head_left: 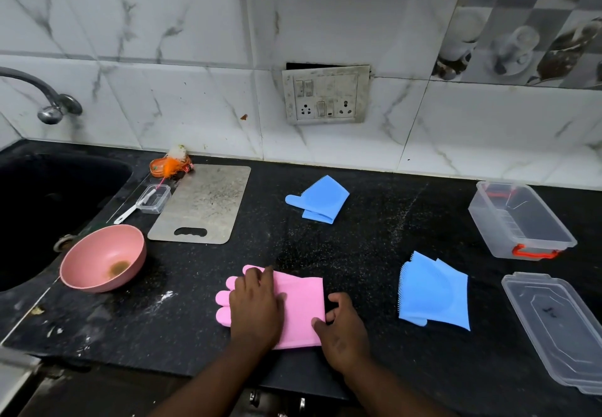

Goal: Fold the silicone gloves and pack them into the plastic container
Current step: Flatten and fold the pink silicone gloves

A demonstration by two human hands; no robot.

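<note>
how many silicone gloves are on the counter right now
3. A pink glove lies at the front under both hands, a folded blue glove to its right, and another folded blue glove farther back near the wall. The pink one may hide a second beneath.

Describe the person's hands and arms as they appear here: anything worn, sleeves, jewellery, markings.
Both arms enter from the bottom edge, bare as far as the frame shows: no sleeves are in view. The left hand and right hand wear no gloves. No rings, watch or bracelets show on the visible fingers and wrists, and no markings can be made out. Fingernails look short, though detail is limited.
</note>
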